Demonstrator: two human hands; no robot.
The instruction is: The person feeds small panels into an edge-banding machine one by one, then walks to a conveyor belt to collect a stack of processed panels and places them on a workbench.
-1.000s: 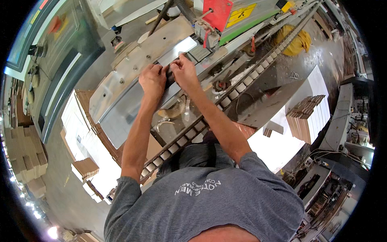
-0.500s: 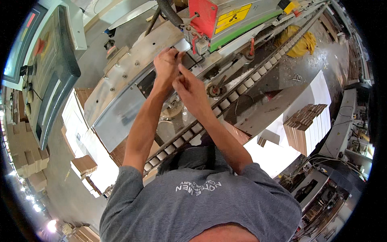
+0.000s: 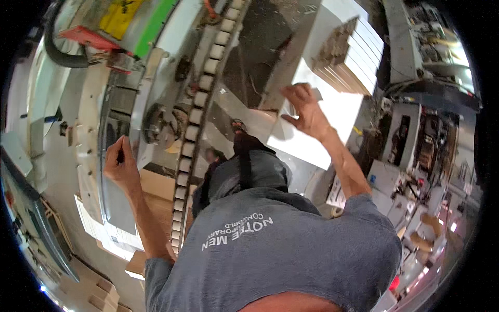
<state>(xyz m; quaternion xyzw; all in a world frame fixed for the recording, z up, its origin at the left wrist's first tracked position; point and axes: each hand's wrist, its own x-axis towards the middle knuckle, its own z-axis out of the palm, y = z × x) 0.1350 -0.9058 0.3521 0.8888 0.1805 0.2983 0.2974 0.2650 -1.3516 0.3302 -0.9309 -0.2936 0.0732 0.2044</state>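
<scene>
My left hand (image 3: 122, 165) is raised beside the metal bed of the machine (image 3: 118, 117), its fingertips pinched together. Whatever may be between them is too small to make out. Over a bright white tabletop (image 3: 322, 138) on my right is my right hand (image 3: 307, 115), thumb and fingers apart, with nothing seen in its grasp. Just beyond its fingers a small grey piece (image 3: 318, 94) shows in part. Farther back on the same tabletop stands a stack of white-faced boards with brown edges (image 3: 349, 54).
A chain conveyor with pale pads (image 3: 198, 99) runs between machine and tabletop. The machine's green-edged housing (image 3: 150, 31) and red plate (image 3: 88, 37) are at upper left. Brown cardboard (image 3: 156, 184) lies below the left arm. Equipment with cables (image 3: 426, 135) stands at far right.
My hands were together over the machine bed; they have parted. The right has swung across to the white tabletop, the left stays by the machine. My view has turned to the right.
</scene>
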